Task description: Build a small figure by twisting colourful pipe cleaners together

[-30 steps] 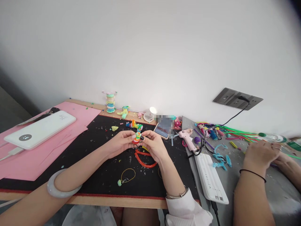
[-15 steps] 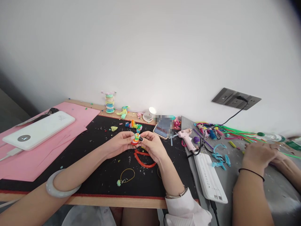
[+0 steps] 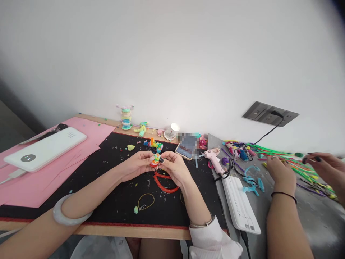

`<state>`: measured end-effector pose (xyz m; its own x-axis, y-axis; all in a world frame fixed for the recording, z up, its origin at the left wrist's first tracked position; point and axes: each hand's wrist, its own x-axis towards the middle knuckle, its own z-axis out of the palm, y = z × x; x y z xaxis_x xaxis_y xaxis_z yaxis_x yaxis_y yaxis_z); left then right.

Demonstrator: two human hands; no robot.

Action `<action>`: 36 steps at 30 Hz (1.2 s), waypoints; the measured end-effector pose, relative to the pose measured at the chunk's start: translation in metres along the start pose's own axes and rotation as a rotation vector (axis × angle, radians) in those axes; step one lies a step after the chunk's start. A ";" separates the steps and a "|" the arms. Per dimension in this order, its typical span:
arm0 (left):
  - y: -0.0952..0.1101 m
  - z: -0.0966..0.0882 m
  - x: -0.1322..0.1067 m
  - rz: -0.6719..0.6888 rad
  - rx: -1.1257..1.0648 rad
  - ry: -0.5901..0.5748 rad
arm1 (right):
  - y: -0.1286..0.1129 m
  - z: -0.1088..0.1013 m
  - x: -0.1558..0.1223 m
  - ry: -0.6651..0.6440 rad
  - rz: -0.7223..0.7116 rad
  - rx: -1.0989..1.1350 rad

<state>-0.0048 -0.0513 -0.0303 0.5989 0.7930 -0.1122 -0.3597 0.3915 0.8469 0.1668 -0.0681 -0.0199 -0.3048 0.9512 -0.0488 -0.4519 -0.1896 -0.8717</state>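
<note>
Between my two hands, above the black mat (image 3: 107, 194), is a small fuzzy multicoloured pipe-cleaner piece (image 3: 156, 159) in orange, white, green and red. My left hand (image 3: 141, 163) pinches it from the left. The fingers of my right hand (image 3: 172, 166) close on its right side, with dark nails showing. Below the hands a red-orange pipe-cleaner loop (image 3: 164, 186) lies on the mat, partly covered by my right hand. Just behind them rests a rainbow pipe-cleaner figure (image 3: 154, 144). Nearer the front edge is a thin yellow hair tie (image 3: 147, 200) with a pale green tuft.
Pink paper under a white power bank (image 3: 45, 149) lies left. A striped pipe-cleaner column (image 3: 126, 119), a paper cup (image 3: 171, 132) and a phone (image 3: 187, 145) line the back. At right are a pink glue gun (image 3: 214, 160), another power bank (image 3: 239, 203) and a co-worker's hands (image 3: 281, 174).
My hands stay nearly still around the multicoloured piece. The co-worker's hands have moved apart at the right, uncovering more pipe cleaners; the bottle there is now mostly hidden.
</note>
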 end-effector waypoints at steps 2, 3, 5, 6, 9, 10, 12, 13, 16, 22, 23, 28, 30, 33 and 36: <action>0.000 -0.001 0.000 -0.001 0.002 -0.001 | 0.000 0.000 0.000 0.003 0.000 -0.005; 0.000 -0.001 0.001 -0.001 0.002 0.000 | 0.000 -0.001 0.000 0.004 0.000 -0.007; -0.001 -0.001 0.001 -0.005 0.000 -0.003 | 0.001 -0.001 0.000 0.007 0.003 -0.016; -0.001 -0.001 0.001 -0.005 -0.001 -0.004 | 0.001 -0.001 0.000 0.009 0.006 -0.020; -0.001 -0.002 0.001 -0.008 0.000 -0.003 | 0.000 -0.001 0.000 0.017 0.011 -0.024; -0.001 -0.002 0.001 -0.010 0.001 -0.001 | 0.000 -0.001 -0.001 0.019 0.013 -0.022; -0.001 -0.002 0.000 -0.013 -0.001 0.001 | -0.001 0.000 -0.001 0.021 0.017 -0.017; -0.001 -0.002 0.000 -0.013 -0.003 0.001 | -0.001 0.000 -0.001 0.024 0.018 -0.015; -0.001 -0.002 0.000 -0.013 -0.008 0.001 | -0.001 0.001 -0.002 0.029 0.019 -0.016; 0.000 -0.002 0.001 -0.021 -0.011 -0.007 | -0.001 0.000 -0.001 0.021 0.029 -0.022; 0.000 -0.002 0.000 -0.022 -0.010 -0.008 | -0.001 0.000 -0.001 0.018 0.029 -0.021; 0.001 -0.001 0.000 -0.029 -0.010 -0.008 | -0.001 0.000 -0.001 0.020 0.034 -0.025; 0.001 -0.001 0.000 -0.030 -0.010 -0.011 | -0.001 0.000 -0.001 0.021 0.033 -0.028; 0.002 -0.001 0.000 -0.031 -0.008 -0.013 | 0.000 -0.001 -0.001 0.022 0.028 -0.031; 0.002 -0.001 -0.001 -0.037 -0.002 -0.009 | 0.000 -0.001 -0.001 0.022 0.029 -0.035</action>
<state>-0.0064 -0.0507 -0.0288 0.6184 0.7735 -0.1390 -0.3387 0.4219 0.8410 0.1678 -0.0692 -0.0207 -0.2987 0.9506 -0.0841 -0.4137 -0.2084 -0.8862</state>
